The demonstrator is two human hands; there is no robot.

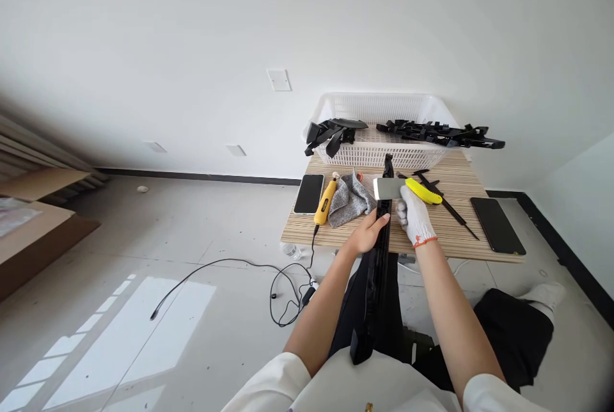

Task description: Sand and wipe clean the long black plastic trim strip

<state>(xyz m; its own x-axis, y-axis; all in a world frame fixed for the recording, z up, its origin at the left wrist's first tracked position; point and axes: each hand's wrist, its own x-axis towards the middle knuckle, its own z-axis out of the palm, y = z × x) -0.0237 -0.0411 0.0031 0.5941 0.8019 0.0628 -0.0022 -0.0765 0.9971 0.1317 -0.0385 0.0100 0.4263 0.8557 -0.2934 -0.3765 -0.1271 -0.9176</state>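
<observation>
A long black plastic part (377,271) runs from my lap up onto the low wooden table (451,233). My bare left hand (369,233) is closed around the part near the table's front edge. My right hand (413,215), in a white knit glove, grips a yellow-handled scraper (400,189) whose wide metal blade lies across the upper end of the part.
On the table lie a phone (309,194), a yellow corded tool (325,203), a grey cloth (349,199), thin black strips (444,199) and a second phone (497,225). A white basket (384,155) at the back holds black plastic parts. A cable (283,284) trails over the floor.
</observation>
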